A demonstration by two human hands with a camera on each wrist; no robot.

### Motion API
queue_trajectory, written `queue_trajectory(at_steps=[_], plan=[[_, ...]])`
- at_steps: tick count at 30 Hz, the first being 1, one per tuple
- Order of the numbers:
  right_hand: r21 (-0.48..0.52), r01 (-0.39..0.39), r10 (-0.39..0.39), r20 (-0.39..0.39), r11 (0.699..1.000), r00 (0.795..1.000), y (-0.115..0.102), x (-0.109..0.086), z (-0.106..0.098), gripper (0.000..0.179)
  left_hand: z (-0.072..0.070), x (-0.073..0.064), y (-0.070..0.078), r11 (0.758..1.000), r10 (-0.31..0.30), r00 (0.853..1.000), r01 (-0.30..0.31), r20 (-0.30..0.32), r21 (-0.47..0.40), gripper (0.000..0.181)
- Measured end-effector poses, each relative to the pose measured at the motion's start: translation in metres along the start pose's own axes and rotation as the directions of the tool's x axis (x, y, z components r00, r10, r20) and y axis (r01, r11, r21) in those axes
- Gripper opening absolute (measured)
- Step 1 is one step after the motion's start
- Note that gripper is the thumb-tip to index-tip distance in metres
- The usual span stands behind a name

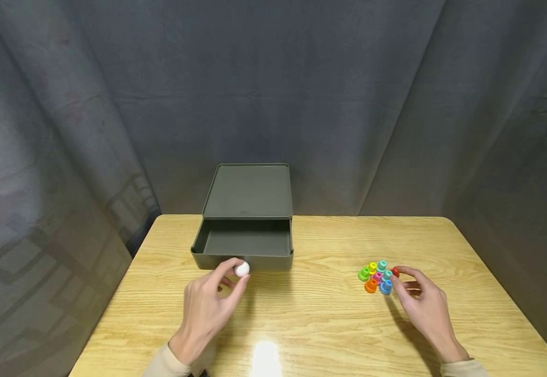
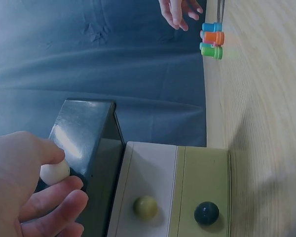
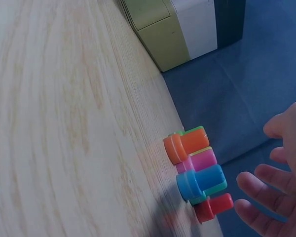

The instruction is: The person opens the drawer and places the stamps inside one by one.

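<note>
A dark grey-blue curtain (image 1: 254, 94) hangs behind everything and runs down both sides. In front of it stands a pale wooden table (image 1: 320, 324). From the person's place, a drawer cabinet (image 1: 250, 188) sits at about 11 o'clock, toward the far edge. Its dark top drawer (image 1: 273, 263) is pulled out toward the person; below it I can see a white drawer (image 2: 143, 173) and a green drawer (image 2: 202, 182), both closed.

The left hand (image 1: 207, 298), at 11 o'clock, pinches the white knob (image 1: 242, 269) of that top drawer between thumb and forefinger. The right hand (image 1: 422, 303) is over at about 1 o'clock, fingers loose and spread, gripping nothing; its tips are just beside the red cup (image 1: 395, 272).

The small cups crowd together at 1 o'clock, around the pink cup (image 1: 377, 277): red outermost near 2 to 3, one teal cup (image 1: 386, 275) near 3, blue cup (image 1: 385, 287) near 5, orange cup (image 1: 370, 285) near 7, green cup (image 1: 364, 273) toward 10, yellow cup (image 1: 372, 268) near 11, a second teal one toward 12.

Smallest are the yellowish knob (image 2: 146, 208) on the white drawer and the dark knob (image 2: 207, 213) on the green.
</note>
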State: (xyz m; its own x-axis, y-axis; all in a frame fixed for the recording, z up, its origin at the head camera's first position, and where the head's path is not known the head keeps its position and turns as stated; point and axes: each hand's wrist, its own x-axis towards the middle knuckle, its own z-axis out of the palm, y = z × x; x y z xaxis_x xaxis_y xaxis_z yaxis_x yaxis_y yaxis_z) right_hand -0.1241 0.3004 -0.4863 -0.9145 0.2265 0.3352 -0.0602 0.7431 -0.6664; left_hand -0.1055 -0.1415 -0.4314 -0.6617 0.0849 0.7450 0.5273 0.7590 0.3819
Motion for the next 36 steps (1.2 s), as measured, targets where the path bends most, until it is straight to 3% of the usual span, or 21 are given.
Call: queue_trajectory(at_steps=[4, 7, 9, 13, 16, 19, 22, 26, 30, 36], plan=[[0.004, -0.01, 0.01, 0.008, 1.0, 1.0, 0.0, -0.001, -0.001, 0.034, -0.004, -0.001, 0.0, 1.0, 0.016, 1.0, -0.016, -0.023, -0.016, 0.032], [0.003, -0.016, 0.016, 0.01, 1.0, 1.0, 0.0, -0.001, -0.001, 0.034, -0.008, 0.001, -0.003, 0.998, 0.016, 0.995, -0.022, -0.099, -0.061, 0.027], [0.001, -0.016, 0.016, 0.011, 1.0, 1.0, 0.0, -0.001, -0.001, 0.034, -0.012, 0.004, -0.007, 0.996, 0.015, 0.984, -0.03, -0.178, -0.086, 0.023], [-0.002, -0.01, 0.01, 0.007, 1.0, 1.0, -0.001, -0.001, -0.002, 0.033, -0.019, 0.012, -0.019, 0.993, -0.016, 0.943, -0.024, -0.333, -0.116, 0.023], [0.001, -0.002, 0.002, 0.0, 1.0, 1.0, -0.001, -0.001, -0.002, 0.033, -0.023, 0.017, -0.027, 0.988, -0.084, 0.926, 0.027, -0.368, -0.155, 0.029], [0.004, 0.005, -0.005, -0.007, 1.0, 1.0, -0.001, 0.0, -0.002, 0.032, -0.026, 0.02, -0.032, 0.971, -0.172, 0.929, 0.105, -0.328, -0.213, 0.041], [0.008, 0.01, -0.01, -0.017, 1.0, 1.0, -0.001, 0.0, -0.001, 0.031, -0.028, 0.02, -0.033, 0.93, -0.284, 0.933, 0.213, -0.219, -0.3, 0.052], [0.017, 0.01, -0.01, -0.024, 1.0, 1.0, 0.001, 0.001, 0.0, 0.031, -0.027, 0.018, -0.035, 0.867, -0.396, 0.914, 0.339, -0.09, -0.366, 0.055], [0.015, -0.002, 0.002, -0.013, 1.0, 1.0, 0.002, 0.001, 0.0, 0.032, -0.024, 0.017, -0.039, 0.85, -0.426, 0.903, 0.379, -0.054, -0.365, 0.054], [0.008, -0.044, 0.044, 0.005, 0.999, 0.999, 0.005, 0.002, 0.002, 0.033, -0.02, 0.017, -0.042, 0.849, -0.422, 0.905, 0.373, -0.056, -0.373, 0.053]])
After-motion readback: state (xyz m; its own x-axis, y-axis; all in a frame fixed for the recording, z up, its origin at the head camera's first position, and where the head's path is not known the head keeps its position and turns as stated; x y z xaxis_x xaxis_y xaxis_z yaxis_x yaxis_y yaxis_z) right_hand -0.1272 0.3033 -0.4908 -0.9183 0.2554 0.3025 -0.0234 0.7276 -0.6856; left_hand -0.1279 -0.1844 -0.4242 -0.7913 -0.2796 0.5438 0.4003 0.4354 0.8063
